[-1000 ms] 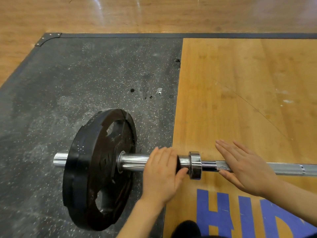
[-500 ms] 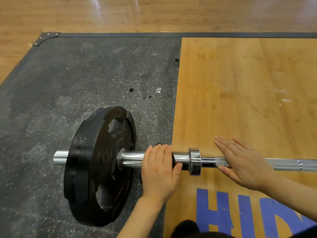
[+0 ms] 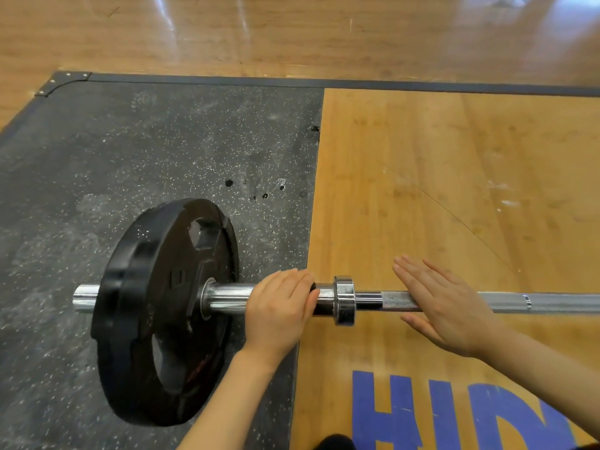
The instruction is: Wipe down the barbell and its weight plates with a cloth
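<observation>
Barbell lies flat across the lifting platform, running left-right near its front edge. Far left: bare sleeve end sticks out past the plate over the black rubber mat. Black weight plate stands upright on the mat, on the sleeve, grip holes showing.

My left hand is on the chrome sleeve just right of the plate, over the seam between the mat and the wood panel. Fingers curled over the top of the sleeve, thumb alongside toward the collar; hand wraps a dark cloth against the sleeve. Only a dark bit of it shows past my fingertips, touching the collar side.

Chrome collar is just right of that hand, between both hands.

My right hand lies flat on the knurled shaft just right of the collar, fingers straight and together, pointing away and left, palm down on the bar. Not curled round it. Shaft continues right out of view over the wood panel.

Blue letters painted on the wood near the front edge, under my right forearm. A dark shape at the bottom edge, cannot tell what.
</observation>
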### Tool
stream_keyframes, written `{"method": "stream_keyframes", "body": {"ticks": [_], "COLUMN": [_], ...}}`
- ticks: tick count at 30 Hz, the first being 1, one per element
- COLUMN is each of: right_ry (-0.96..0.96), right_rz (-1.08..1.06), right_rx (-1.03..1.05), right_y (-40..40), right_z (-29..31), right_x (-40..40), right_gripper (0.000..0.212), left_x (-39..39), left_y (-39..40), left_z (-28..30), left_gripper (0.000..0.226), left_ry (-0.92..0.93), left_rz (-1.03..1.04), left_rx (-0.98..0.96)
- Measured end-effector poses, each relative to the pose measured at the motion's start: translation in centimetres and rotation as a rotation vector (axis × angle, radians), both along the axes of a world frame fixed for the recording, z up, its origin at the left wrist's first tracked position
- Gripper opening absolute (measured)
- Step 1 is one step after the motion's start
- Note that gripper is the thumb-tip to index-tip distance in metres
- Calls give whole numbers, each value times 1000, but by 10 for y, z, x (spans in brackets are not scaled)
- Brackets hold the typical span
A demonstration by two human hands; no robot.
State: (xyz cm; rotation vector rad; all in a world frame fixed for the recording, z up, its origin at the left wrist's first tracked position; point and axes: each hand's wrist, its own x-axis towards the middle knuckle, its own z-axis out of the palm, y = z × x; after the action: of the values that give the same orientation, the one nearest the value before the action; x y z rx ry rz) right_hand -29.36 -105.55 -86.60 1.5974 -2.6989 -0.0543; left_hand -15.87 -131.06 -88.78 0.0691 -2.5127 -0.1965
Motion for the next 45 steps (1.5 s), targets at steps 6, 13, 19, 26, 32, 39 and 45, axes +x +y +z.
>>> {"method": "stream_keyframes", "body": {"ticks": [6,13,19,26,32,39,45], "right_ry": [31,26,27,32,43,50,48], "right_rz": [-101,-98,-88,-69,-49,-56,-65], "right_rx": [-13,28,29,37,13,-1,9], "right_y": [7,6,7,8,8,7,4], "right_z": [-3,-5,-6,-7,-9,-12,-11], "right_x": [-3,-16,-18,-21,-22,-23,-29], "right_gripper": [74,77,77,78,77,79,79], "left_x": [-21,-46,-55,-81,-34,-46,-74], "left_y": [0,41,52,49,54,48,41], "left_z": [18,38,20,29,10,14,23], "left_gripper": [37,44,40,41,56,52,40], "left_ry": [-109,-16,-274,-504,-378,-380,-304], "left_rz": [148,-16,-162,69,7,-3,-63], "left_rx": [165,550,95,159,34,-4,69]}}
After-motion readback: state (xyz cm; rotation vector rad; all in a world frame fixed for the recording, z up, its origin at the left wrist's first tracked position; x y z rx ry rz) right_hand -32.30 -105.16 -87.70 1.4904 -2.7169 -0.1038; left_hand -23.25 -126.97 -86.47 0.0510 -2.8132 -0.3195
